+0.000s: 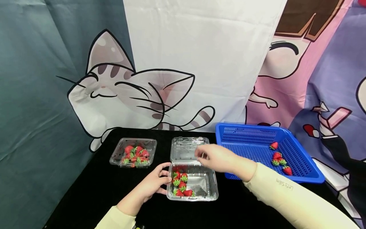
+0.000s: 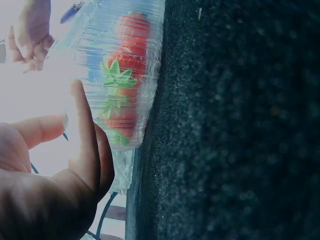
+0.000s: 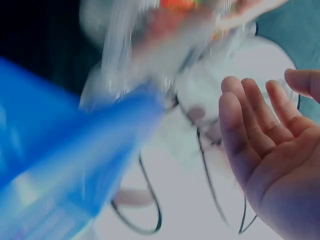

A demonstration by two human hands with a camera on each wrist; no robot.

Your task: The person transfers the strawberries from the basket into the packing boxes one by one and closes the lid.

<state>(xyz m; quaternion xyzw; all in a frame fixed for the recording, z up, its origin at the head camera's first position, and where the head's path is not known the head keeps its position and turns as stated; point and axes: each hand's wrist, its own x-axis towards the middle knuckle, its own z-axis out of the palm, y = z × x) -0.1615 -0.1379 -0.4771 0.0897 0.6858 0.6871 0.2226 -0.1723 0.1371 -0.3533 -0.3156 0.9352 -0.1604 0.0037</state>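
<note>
My left hand (image 1: 152, 181) is at the left side of an open clear plastic clamshell box (image 1: 210, 198), its extended fingers right at the wall. Seen from the left wrist, the index fingertip (image 2: 76, 85) overlaps the ridged wall, with strawberries showing through. Several red strawberries (image 1: 182, 186) with green leaves lie in the box's left half. Its lid (image 1: 180, 149) is folded back behind it. Above the hinge area hovers my right hand (image 1: 215, 158), partly covering the lid. The right wrist view shows that hand's palm (image 3: 285, 170) bare and its fingers loosely bent, holding nothing.
A blue plastic basket (image 1: 237, 148) stands at the right with several strawberries (image 1: 277, 157) near its right side. At the left, another clear box (image 1: 115, 159) contains strawberries. Both stand on a black-covered table (image 1: 234, 206), with a printed curtain (image 1: 200, 47) behind.
</note>
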